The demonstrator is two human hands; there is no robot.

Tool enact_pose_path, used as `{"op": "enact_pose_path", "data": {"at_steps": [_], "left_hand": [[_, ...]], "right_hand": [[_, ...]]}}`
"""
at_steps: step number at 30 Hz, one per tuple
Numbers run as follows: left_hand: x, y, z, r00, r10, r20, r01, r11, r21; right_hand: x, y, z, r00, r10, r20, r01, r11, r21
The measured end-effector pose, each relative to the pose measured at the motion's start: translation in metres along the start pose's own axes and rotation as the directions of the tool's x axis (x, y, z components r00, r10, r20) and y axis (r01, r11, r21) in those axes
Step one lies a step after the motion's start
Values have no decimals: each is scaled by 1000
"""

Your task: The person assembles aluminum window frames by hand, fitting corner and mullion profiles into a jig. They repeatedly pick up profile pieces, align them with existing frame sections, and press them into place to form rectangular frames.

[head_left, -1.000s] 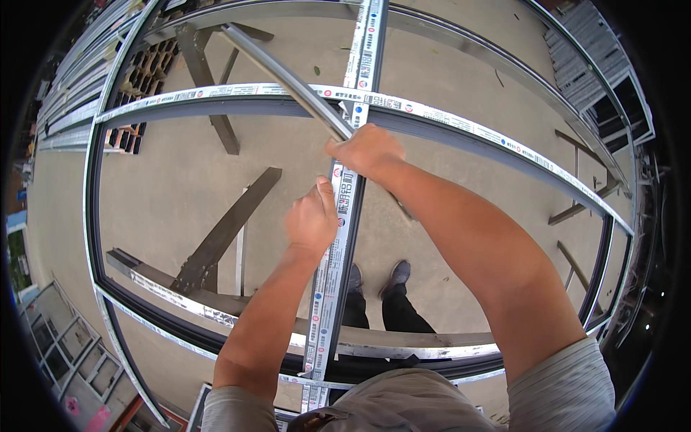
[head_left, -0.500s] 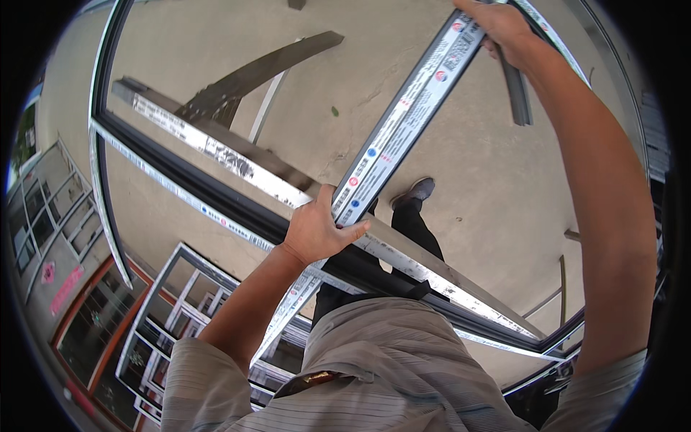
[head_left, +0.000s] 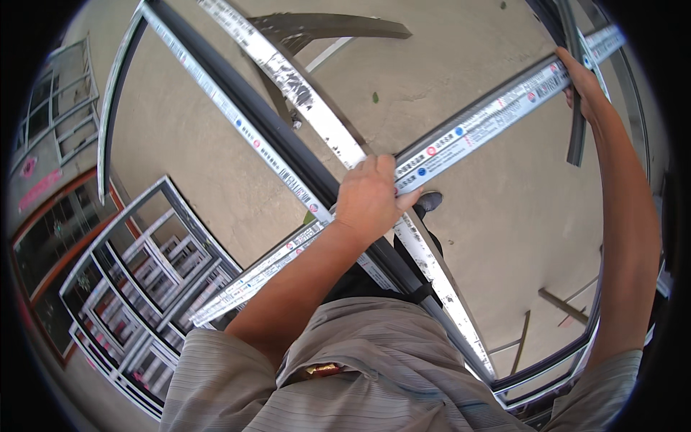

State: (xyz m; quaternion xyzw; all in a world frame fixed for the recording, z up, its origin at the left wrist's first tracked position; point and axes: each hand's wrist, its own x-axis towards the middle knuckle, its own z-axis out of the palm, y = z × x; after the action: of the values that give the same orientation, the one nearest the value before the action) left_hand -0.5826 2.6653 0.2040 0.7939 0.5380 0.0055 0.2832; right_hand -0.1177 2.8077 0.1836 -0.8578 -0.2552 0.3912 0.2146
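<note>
My left hand (head_left: 368, 194) is closed round the near end of a label-covered window profile bar (head_left: 482, 133), its thumb along the side. At the bar's far right end, my right hand (head_left: 586, 86) grips it, with some fingers hidden beneath. The bar crosses a long dark frame member (head_left: 245, 126) with a labelled white edge, part of a large window frame. Under the left hand runs a scuffed silver rail (head_left: 288, 83), roughly alongside that member. A dark narrow strip (head_left: 576, 137) passes by my right hand.
Several labelled window frames (head_left: 155, 281) are stacked at the lower left, by a red-brown door frame (head_left: 50, 237). A dark curved metal piece (head_left: 338, 27) is beyond the rail. Thin metal bars (head_left: 522, 342) show low at the right. My shoe (head_left: 430, 201) is on the concrete floor.
The view has turned, so the long frame member and rail look steeper. The profile bar now slopes more sideways. Both hands appear farther right, the left higher, the right lower, still gripping.
</note>
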Motion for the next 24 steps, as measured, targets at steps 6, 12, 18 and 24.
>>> {"op": "enact_pose_path", "data": {"at_steps": [6, 12, 18, 24], "left_hand": [[-18, 3, 2, 991, -49, -125, 48, 999, -13], [-20, 2, 15, 973, -66, -221, 52, 996, -72], [-22, -1, 13, 967, -59, -247, 41, 996, -75], [-23, -2, 14, 963, -41, -267, 11, 994, -111]], "right_hand": [[15, 2, -8, 998, 56, 16, -56, 998, -27], [22, -1, -11, 997, 71, -29, -74, 989, -130], [24, -1, -11, 1000, 21, 5, -21, 995, -102], [-3, 12, -4, 996, -10, -90, 13, 1000, 28]]}}
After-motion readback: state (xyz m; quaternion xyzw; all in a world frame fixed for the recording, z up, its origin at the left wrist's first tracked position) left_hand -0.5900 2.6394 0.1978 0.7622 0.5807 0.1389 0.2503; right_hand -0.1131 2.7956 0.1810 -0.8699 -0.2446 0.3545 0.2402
